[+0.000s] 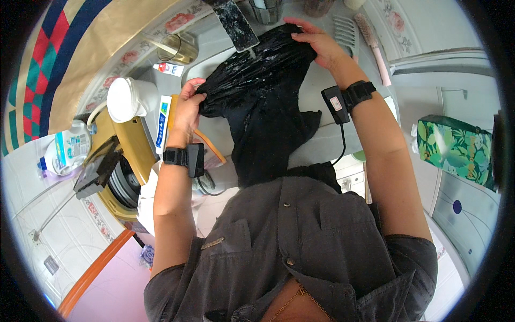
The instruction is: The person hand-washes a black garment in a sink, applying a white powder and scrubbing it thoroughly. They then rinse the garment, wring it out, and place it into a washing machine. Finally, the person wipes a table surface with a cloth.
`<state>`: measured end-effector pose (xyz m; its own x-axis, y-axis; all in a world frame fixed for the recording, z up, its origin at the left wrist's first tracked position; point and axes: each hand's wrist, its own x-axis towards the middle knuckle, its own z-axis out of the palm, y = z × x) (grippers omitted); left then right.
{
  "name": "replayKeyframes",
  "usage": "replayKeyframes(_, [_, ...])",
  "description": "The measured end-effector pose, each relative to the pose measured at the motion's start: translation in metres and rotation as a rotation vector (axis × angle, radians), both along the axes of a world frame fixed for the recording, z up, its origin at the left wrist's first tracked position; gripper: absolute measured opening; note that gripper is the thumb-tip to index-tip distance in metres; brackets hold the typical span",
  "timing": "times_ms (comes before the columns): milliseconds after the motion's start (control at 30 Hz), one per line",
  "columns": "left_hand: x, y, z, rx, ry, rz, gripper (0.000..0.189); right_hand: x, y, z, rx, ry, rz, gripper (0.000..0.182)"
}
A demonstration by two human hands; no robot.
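Observation:
A black wet garment (261, 104) is stretched between my two hands over a white washbasin (312, 86). My left hand (189, 102) pinches its left edge between thumb and fingers. At the upper right, my right hand (316, 42) grips the opposite corner. Above the cloth's middle juts a dark faucet (235, 26) with pale spots, and a thin stream of water seems to fall from it onto the fabric. Wet, shiny folds run across the upper part. The lower part hangs down over the counter's front edge towards my shirt. Most of the basin is hidden beneath the garment.
Left of the basin are a toothpaste box (163, 122), a small tube (169, 69), a glass cup (179, 48) and a white bucket (130, 98). A wide comb (346, 34) and a pink hairbrush (374, 50) lie at right. A washing machine (126, 149) with raised lid stands left.

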<state>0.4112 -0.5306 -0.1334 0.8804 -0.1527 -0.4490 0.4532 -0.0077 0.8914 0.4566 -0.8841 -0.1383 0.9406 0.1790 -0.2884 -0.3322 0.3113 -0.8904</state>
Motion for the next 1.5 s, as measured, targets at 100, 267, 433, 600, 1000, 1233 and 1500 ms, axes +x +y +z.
replayKeyframes(100, [-0.013, -0.003, -0.016, 0.219, 0.056, -0.074, 0.040, -0.010, -0.005, -0.037, -0.401, 0.049, 0.023, 0.038])
replayKeyframes(267, [-0.032, -0.008, -0.051, 0.404, 0.238, -0.209, 0.051, -0.012, -0.006, -0.051, -0.955, -0.016, 0.117, 0.034])
replayKeyframes(433, [-0.039, -0.011, -0.059, 0.551, 0.182, -0.190, 0.053, -0.005, 0.032, 0.042, -0.935, -0.683, -0.324, 0.029])
replayKeyframes(600, [-0.035, 0.010, -0.095, 0.616, 0.173, -0.221, 0.044, 0.018, 0.069, 0.134, -1.162, -1.380, -0.343, 0.026])
replayKeyframes(1000, [-0.034, -0.030, -0.016, -0.212, 0.348, 0.179, 0.029, -0.059, 0.047, 0.018, -1.096, -0.623, -0.226, 0.034])
replayKeyframes(1233, [-0.029, -0.013, -0.001, -0.348, 0.411, 0.256, 0.024, -0.100, 0.062, -0.069, -1.165, 0.131, 0.930, 0.062])
replayKeyframes(1500, [-0.036, 0.018, 0.005, -0.410, 0.416, 0.353, 0.026, -0.096, 0.039, -0.012, -0.875, -0.215, 0.201, 0.023])
